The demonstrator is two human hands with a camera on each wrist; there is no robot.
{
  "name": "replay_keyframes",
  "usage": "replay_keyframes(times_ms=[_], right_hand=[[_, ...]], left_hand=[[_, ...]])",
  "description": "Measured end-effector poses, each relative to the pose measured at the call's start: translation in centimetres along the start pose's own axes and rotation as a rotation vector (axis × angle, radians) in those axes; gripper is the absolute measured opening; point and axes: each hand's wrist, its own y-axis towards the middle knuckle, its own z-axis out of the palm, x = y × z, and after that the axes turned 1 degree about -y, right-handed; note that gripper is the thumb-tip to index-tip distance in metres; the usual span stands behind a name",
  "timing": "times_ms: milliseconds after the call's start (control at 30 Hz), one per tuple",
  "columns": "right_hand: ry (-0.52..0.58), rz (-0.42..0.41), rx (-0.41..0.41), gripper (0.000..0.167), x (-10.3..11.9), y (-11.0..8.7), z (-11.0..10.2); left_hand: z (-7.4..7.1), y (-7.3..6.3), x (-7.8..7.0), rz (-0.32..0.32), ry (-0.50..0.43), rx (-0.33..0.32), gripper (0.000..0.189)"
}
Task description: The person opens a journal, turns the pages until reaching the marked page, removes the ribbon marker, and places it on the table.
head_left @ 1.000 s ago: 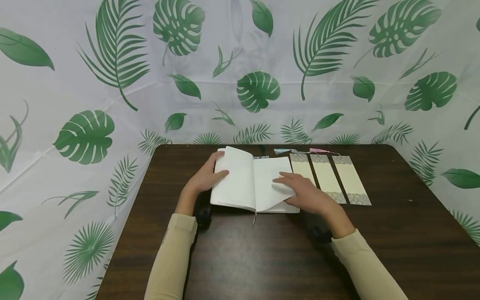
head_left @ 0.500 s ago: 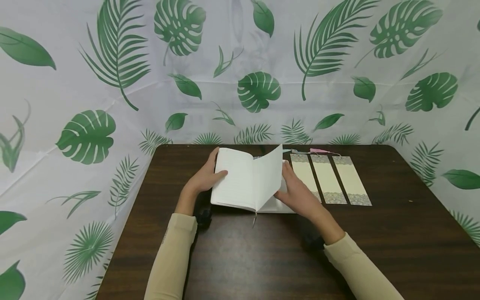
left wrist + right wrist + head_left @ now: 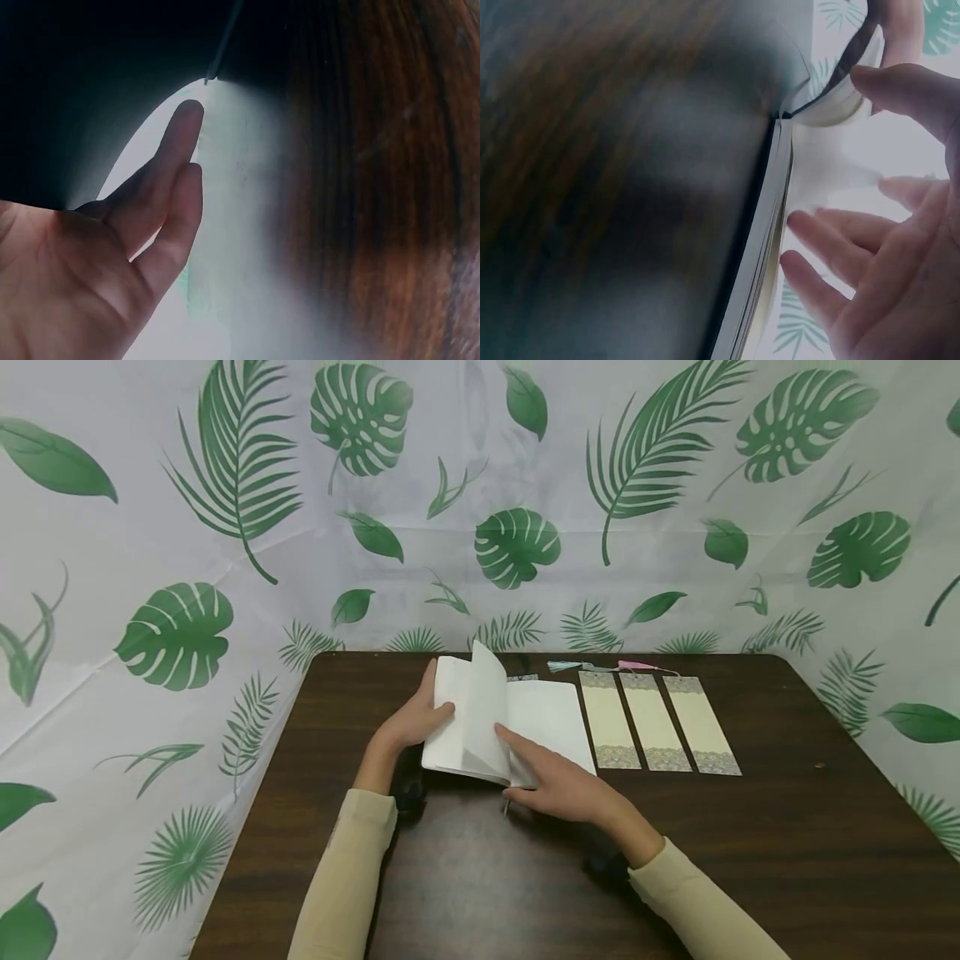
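An open notebook point(image 3: 551, 718) with white pages lies in front of me on the table. My left hand point(image 3: 411, 718) grips its left half, thumb on the page and fingers at the outer edge; in the left wrist view the dark cover point(image 3: 97, 105) rises above that hand's palm. One leaf point(image 3: 487, 706) stands lifted and leans left near the spine. My right hand point(image 3: 562, 781) reaches over the right page with fingers extended, fingertips at the leaf's base. In the right wrist view its fingers are spread beside the page block point(image 3: 761, 255). A thin ribbon point(image 3: 507, 807) sticks out below the spine.
Three cream bookmarks with patterned ends, the nearest one point(image 3: 611, 722) close to the notebook, lie in a row to the right. A light blue tassel point(image 3: 562, 667) and a pink tassel point(image 3: 636, 665) lie above them. A small patterned piece point(image 3: 522, 677) shows behind the notebook.
My right hand has lifted a leaf from the right page and swept it left over the spine. The left hand has kept its place on the notebook.
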Motion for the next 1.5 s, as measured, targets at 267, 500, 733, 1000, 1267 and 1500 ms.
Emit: replay_keyframes(times_ms=[267,500,733,1000,1267,1500], right_hand=[[-0.097,-0.097,0.022,0.077,0.3,-0.2,0.8],[-0.121,-0.14,0.064,0.075,0.4,-0.2,0.8],[-0.066,-0.049,0.083,0.082,0.2,-0.4,0.6],[-0.136,0.004,0.062,0.083,-0.5,-0.6,-0.4],[-0.278,0.055,0.072,0.072,-1.7,-0.9,-1.9],[-0.256,0.057,0.074,0.066,-2.7,-1.3,-3.0]], left_hand=[[0.5,0.2,-0.2,-0.11,-0.055,-0.066,0.083],[0.5,0.2,0.0,-0.052,0.013,-0.058,0.094],[0.5,-0.2,-0.1,0.014,0.017,-0.064,0.092],[0.7,0.0,-0.2,0.032,0.015,-0.084,0.092],[0.7,0.2,0.2,0.031,-0.008,-0.089,0.092],[0.6,0.1,0.2,0.01,-0.011,-0.08,0.092]])
